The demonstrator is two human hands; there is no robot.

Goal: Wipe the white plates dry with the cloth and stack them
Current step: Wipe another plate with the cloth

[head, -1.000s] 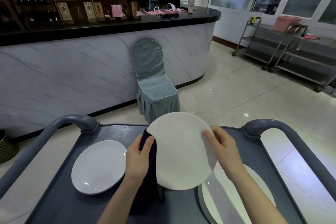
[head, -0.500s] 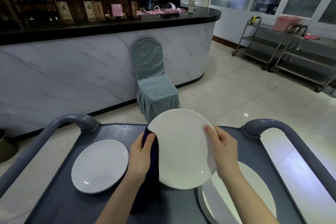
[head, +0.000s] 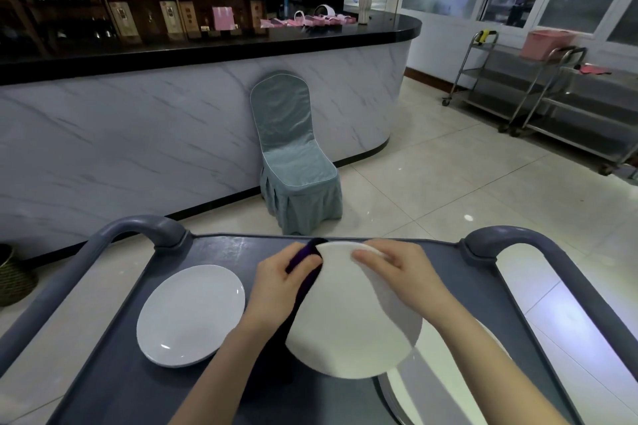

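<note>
Head view: the left grip (head: 276, 286) is closing round a dark purple cloth (head: 303, 257), fingers curled over it and pressing it against the upper left edge of a white plate (head: 348, 328). The right grip (head: 404, 272) is holding that same plate by its upper right rim, fingers lying across the rim. Between the two the plate is hanging tilted above the cart (head: 114, 390), its far edge lifted, its face turned up toward the person. The cloth is trailing down behind the plate's left side, mostly hidden. The plate's lower right edge is overlapping a second plate (head: 421, 400), which is lying flat at the cart's near right corner, partly under the right forearm. A third plate (head: 190, 316) is lying flat on the left of the cart, apart from the others. Grey handles (head: 138, 231) are rising at the cart's far corners. Beyond it a covered chair (head: 293, 155) is standing against a marble-fronted bar (head: 138, 134).
</note>
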